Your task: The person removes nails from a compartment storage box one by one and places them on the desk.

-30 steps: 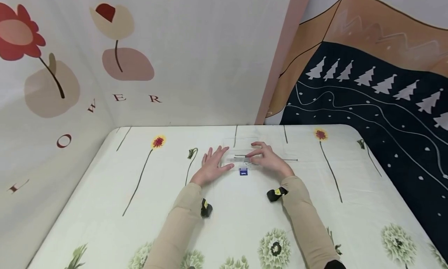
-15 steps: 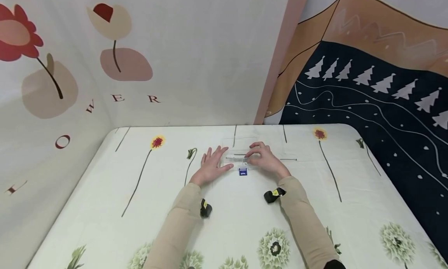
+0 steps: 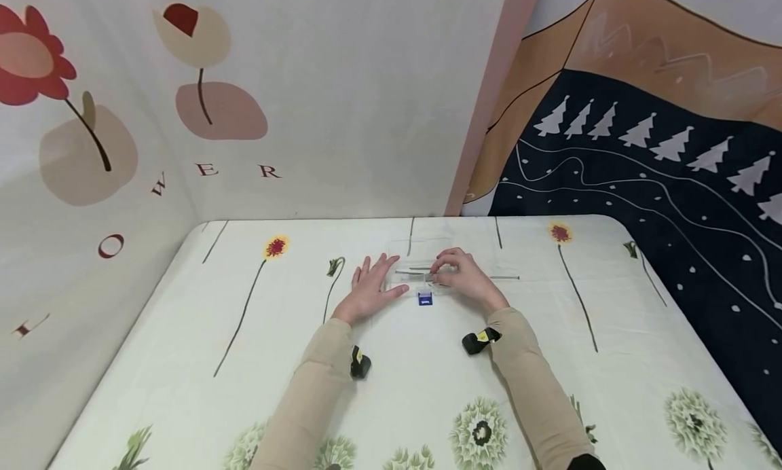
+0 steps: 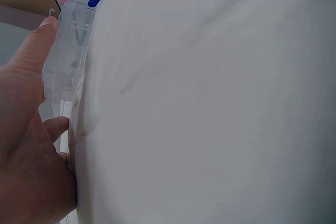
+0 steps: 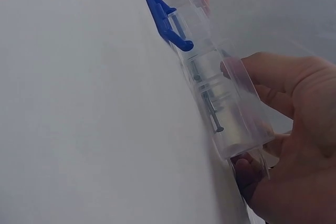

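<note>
A clear plastic box [image 5: 202, 77] with a blue latch [image 3: 425, 299] at its front stands on the table. Long thin nails lie in it; one nail [image 5: 212, 109] shows through its wall in the right wrist view. My left hand [image 3: 368, 295] rests at the box's left end, fingers spread, its thumb against the box in the left wrist view. My right hand [image 3: 466, 280] reaches into the box from the right, fingers bent, and its thumb and fingertips appear to pinch a nail [image 3: 408, 273] that points left. The exact contact is hidden by the fingers.
A pale floral cloth covers the table [image 3: 421, 375]. Behind it rises a white fabric wall [image 3: 342, 117] with printed flowers. On the right hangs a dark cloth [image 3: 611, 157] with white trees. Black wrist cameras [image 3: 360, 363] sit on both sleeves.
The nail by my right fingertips has slid left and now tilts slightly. My right hand has shifted a little to the left. The left hand stays where it was.
</note>
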A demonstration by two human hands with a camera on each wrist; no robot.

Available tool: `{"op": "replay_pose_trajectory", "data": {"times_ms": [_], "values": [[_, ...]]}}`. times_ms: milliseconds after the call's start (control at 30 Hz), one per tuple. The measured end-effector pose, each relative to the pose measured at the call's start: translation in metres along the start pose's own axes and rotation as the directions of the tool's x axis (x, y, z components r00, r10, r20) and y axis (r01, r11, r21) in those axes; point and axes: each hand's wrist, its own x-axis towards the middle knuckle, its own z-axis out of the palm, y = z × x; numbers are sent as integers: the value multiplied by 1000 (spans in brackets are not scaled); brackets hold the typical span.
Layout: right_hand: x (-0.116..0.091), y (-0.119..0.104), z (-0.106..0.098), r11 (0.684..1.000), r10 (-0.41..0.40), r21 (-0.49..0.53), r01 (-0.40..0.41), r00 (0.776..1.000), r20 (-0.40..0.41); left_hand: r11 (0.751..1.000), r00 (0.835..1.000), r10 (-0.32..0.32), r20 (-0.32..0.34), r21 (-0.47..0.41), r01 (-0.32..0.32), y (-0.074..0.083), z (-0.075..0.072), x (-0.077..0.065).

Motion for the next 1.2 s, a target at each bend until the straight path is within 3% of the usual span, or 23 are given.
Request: {"op": "replay_pose_trajectory", "data": {"times_ms": [800, 967, 1200], "values": [[-5, 2, -7, 996, -84, -55, 77, 986, -146, 1000, 1000, 8, -10, -5, -8, 1, 1, 0], [-8, 2, -12, 996, -93, -18, 91, 979, -184, 1000, 1000, 15, -11, -19, -15, 0, 1, -1], [-15, 2, -18, 993, -115, 20, 121, 977, -180, 1000, 1000, 22, 10, -22, -22, -1, -1, -1]]}}
